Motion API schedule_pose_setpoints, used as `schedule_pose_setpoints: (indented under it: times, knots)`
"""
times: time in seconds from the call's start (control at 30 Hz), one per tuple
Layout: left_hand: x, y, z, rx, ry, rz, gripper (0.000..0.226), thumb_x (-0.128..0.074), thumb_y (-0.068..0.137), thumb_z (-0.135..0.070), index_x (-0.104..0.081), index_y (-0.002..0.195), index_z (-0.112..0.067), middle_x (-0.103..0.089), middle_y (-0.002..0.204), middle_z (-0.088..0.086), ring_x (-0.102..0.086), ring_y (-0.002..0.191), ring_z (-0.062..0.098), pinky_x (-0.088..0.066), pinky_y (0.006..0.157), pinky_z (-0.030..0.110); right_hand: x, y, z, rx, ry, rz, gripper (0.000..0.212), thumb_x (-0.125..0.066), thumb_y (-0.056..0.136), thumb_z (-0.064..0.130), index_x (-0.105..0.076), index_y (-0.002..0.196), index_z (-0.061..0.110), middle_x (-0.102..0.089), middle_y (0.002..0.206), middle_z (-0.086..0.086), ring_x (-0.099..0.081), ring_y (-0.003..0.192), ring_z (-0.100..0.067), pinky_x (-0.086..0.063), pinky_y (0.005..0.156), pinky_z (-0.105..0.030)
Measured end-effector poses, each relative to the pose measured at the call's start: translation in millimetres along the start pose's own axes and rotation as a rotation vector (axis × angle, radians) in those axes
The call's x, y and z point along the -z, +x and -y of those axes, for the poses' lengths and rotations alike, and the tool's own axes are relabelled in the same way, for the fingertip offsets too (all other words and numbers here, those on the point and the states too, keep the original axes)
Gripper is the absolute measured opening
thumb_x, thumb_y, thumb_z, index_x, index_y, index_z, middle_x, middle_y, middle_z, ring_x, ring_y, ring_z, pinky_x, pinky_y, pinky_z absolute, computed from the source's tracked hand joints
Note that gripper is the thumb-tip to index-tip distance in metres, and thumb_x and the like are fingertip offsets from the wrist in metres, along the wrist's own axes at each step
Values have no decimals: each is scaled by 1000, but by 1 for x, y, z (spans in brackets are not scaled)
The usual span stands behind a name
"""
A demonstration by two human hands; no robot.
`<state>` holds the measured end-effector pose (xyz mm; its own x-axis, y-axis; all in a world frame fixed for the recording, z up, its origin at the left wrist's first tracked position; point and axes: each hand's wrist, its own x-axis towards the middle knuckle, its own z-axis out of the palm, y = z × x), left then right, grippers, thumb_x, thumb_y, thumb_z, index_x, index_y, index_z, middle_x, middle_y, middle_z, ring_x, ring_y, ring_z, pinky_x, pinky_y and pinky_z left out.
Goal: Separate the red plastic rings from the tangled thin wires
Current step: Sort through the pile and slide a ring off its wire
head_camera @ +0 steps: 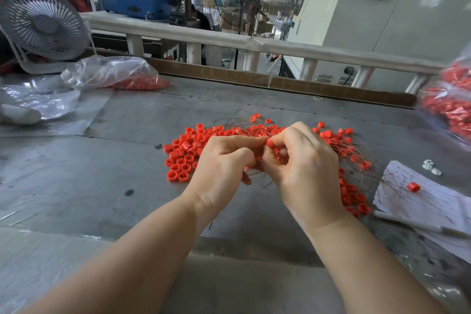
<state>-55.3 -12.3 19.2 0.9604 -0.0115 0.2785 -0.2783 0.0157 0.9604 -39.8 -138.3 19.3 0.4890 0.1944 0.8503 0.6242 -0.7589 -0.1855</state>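
Note:
A pile of small red plastic rings [183,154] lies on the grey table [127,173], spreading left and right behind my hands. Thin tangled wires [242,120] run through the rings at the back and fan out to the right. My left hand [221,160] and my right hand [303,160] meet over the pile, fingers curled. My right hand pinches a red ring [270,143] between thumb and forefinger. My left hand's fingertips pinch at the same spot, where rings and wire are partly hidden under the fingers.
A clear bag of red rings [122,76] lies at the back left beside a white fan [43,25]. Another bag of rings [451,107] sits at the right edge. A paper sheet [433,199] with one ring [413,187] and a pen [418,223] lies at the right.

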Motion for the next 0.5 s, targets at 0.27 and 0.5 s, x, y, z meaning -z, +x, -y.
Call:
schedule_pose_setpoints:
  times: [0.27,0.5]
  knots:
    - [3,3,2,101,-189,-22,20,-69,73,-31,-74,78,-13,-68,66,0,-61,61,8,-48,57,19,0,-2,1,64,48,0,10,-70,76,1,-62,70,-1,-60,74,-11,-58,67,-27,-48,60,-34]
    - [2,8,8,140,-426,5,20,-66,63,-15,-69,82,-6,-69,65,1,-64,58,7,-50,53,16,-2,-2,2,-75,214,-69,18,-73,72,-1,-61,82,7,-61,73,1,-55,65,-11,-47,62,-24]
